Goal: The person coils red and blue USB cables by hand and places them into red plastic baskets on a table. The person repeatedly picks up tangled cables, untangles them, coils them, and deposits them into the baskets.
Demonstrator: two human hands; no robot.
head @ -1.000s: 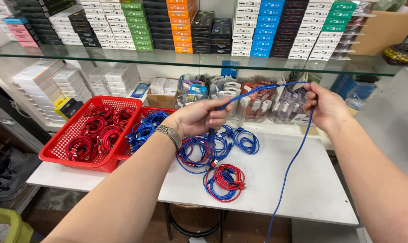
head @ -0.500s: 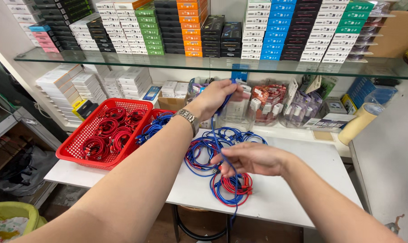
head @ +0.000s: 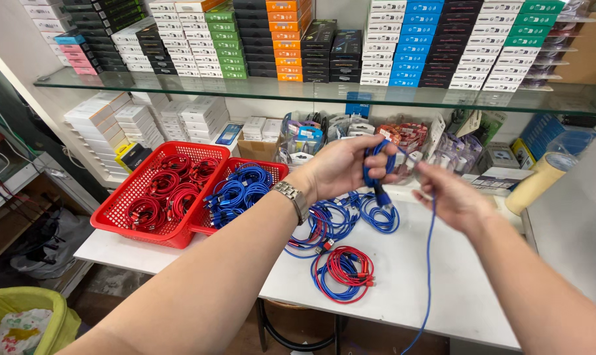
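My left hand [head: 343, 167] is closed around several loops of a blue cable [head: 375, 172], held above the white table [head: 436, 289]. My right hand [head: 448, 195] pinches the same cable's loose end, which hangs down past the table's front edge [head: 427, 276]. Below the hands lie loose blue cable coils [head: 350, 217] and a red and blue coil [head: 343, 273]. A metal watch sits on my left wrist [head: 291, 195].
Two red baskets stand at the left, one with red cable coils [head: 163, 190], one with blue coils [head: 240, 187]. Bagged accessories [head: 403, 141] line the back. A glass shelf [head: 311, 92] carries stacked small boxes. A tape roll [head: 538, 181] lies right; a yellow bin [head: 25, 319] sits lower left.
My right hand rose from the coils on the table to the cable near my left hand. The left hand keeps the blue loops; the view shifted slightly.
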